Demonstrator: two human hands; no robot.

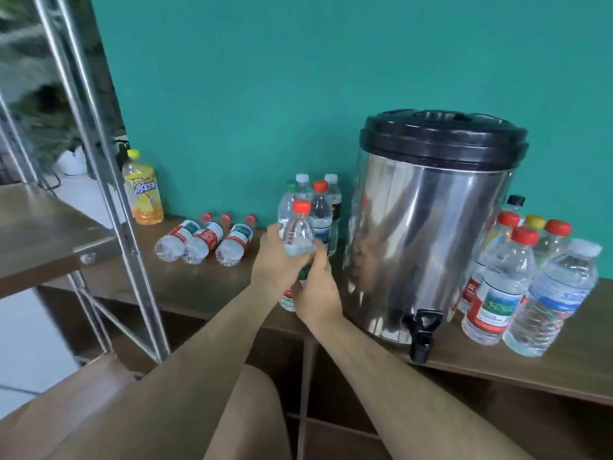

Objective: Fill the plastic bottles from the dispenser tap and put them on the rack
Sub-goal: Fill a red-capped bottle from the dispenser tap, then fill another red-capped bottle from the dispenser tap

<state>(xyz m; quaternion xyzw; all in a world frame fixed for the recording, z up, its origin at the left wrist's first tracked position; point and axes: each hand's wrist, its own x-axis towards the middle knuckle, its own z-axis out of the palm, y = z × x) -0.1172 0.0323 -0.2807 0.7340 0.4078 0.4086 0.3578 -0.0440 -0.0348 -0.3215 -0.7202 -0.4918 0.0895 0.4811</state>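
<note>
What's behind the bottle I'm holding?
Four upright bottles, capped white, green and red. The held bottle, left hand and right hand partly cover them.

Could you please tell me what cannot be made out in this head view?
Head view:
Held bottle: middle and label covered by the left hand and right hand.
Rack: upper shelves cut off by the top edge.
Black-capped bottle: mostly hidden behind the dispenser.
Lying bottles: label print too small.
</note>
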